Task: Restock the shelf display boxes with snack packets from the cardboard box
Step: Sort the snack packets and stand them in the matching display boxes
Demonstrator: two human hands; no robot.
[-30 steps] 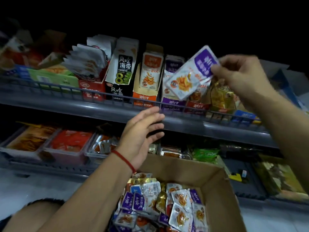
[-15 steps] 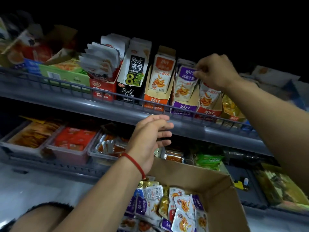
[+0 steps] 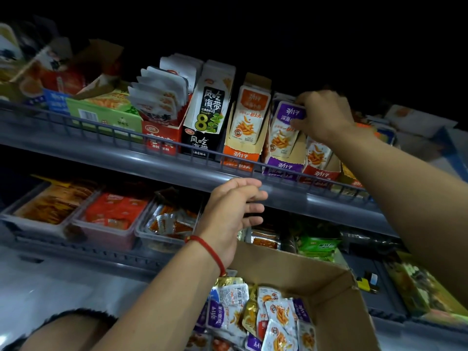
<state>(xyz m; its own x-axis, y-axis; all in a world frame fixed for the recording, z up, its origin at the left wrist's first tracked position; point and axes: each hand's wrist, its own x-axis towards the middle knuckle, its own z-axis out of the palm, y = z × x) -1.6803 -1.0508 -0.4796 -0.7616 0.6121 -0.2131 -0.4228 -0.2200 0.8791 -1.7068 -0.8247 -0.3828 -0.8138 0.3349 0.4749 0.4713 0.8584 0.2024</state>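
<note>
Rt hand (image 3: 323,115) pinches purple snack pkt (image 3: 285,130) at its top, pkt sitting in purple display box (image 3: 283,164) on upper shelf. Lft hand (image 3: 233,214) hovers open, empty, above cardboard box (image 3: 329,282) w/ more pkts.

Glossy foil-plastic snack packets (image 3: 268,317); matt brown cardboard box (image 3: 336,307); smooth grey metal shelf rail (image 3: 126,158).

Right hand (image 3: 323,116) covers top right corner of purple packet (image 3: 285,130); fingers behind packet hidden. Cardboard box (image 3: 339,300) cut off by bottom edge; lower packets out of frame. Left forearm hides box's left wall. Upper shelf (image 3: 152,158) back rows lost in darkness. Small print on display boxes unreadable. Far-right lower shelf goods blurred.
</note>
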